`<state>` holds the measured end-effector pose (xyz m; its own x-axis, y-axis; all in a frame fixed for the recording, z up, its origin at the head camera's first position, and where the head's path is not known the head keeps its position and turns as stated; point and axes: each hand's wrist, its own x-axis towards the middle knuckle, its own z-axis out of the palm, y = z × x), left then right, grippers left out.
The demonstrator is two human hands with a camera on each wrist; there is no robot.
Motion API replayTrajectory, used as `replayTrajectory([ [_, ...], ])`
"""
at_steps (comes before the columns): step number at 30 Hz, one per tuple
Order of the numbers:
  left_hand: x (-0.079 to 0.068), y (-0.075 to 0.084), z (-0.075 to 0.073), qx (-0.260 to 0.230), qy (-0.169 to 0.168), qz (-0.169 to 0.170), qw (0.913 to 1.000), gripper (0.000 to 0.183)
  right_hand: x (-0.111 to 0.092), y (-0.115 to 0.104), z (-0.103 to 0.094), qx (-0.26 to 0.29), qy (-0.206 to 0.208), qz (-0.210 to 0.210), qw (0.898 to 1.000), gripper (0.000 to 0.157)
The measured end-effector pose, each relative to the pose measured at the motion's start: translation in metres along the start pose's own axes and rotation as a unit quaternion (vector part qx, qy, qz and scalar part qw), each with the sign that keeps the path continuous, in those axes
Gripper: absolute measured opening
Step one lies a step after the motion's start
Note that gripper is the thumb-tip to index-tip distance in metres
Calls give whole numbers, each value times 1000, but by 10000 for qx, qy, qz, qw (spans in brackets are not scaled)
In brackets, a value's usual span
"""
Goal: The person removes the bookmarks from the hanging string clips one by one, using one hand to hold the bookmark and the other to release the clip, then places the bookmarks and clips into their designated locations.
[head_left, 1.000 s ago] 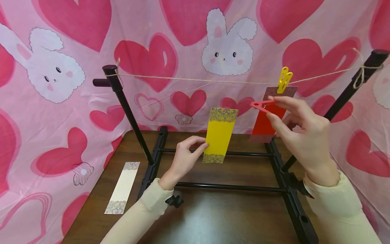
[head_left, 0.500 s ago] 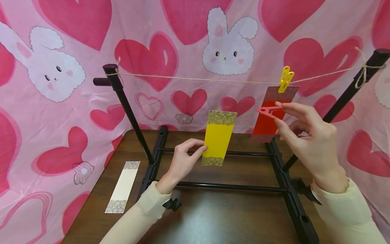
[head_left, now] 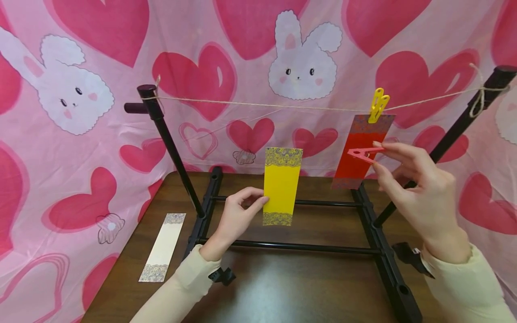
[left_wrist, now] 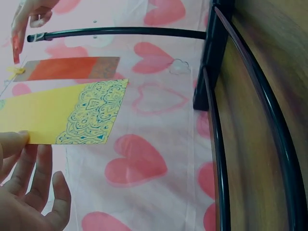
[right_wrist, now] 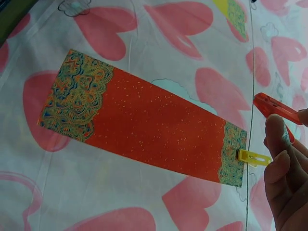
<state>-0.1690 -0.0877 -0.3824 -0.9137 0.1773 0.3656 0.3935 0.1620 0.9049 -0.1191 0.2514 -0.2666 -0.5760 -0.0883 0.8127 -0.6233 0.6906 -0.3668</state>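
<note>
In the head view my left hand (head_left: 238, 215) pinches the left edge of a yellow card (head_left: 282, 190) with lace-patterned ends, holding it upright below the string (head_left: 250, 104). My right hand (head_left: 424, 193) pinches the handle ends of a red clothespin (head_left: 361, 154), its nose pointing left. Behind that clothespin a red card (head_left: 359, 143) hangs from the string under a yellow clothespin (head_left: 378, 106). The right wrist view shows the red card (right_wrist: 159, 125) and the red clothespin (right_wrist: 276, 108) close up. From the left wrist the thumb and fingers grip the yellow card (left_wrist: 53, 115).
A cream card (head_left: 163, 246) with patterned ends lies on the brown table (head_left: 307, 282) at left. The string runs between two black posts (head_left: 171, 148) of a frame, whose crossbars (head_left: 299, 246) span the table. Behind hangs a pink heart-and-bunny cloth (head_left: 242, 36).
The yellow card has moved slightly left and down with my left hand and turned to face me more squarely. My right hand has drawn right and down with the red clothespin.
</note>
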Motion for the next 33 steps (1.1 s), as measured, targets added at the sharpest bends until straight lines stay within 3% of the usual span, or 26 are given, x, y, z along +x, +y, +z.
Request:
replayTrajectory([
  [18, -11, -5, -7, 240, 11, -86, 9997, 16, -13, 9, -13, -138, -21, 6, 9999, 49],
  [26, -16, -11, -14, 394, 91, -125, 9991, 15, -20, 15, -15, -282, 52, -110, 9995, 66],
  [33, -21, -17, -21, 481, 139, -134, 9987, 14, -27, 20, -19, -501, 30, -62, 9987, 70],
])
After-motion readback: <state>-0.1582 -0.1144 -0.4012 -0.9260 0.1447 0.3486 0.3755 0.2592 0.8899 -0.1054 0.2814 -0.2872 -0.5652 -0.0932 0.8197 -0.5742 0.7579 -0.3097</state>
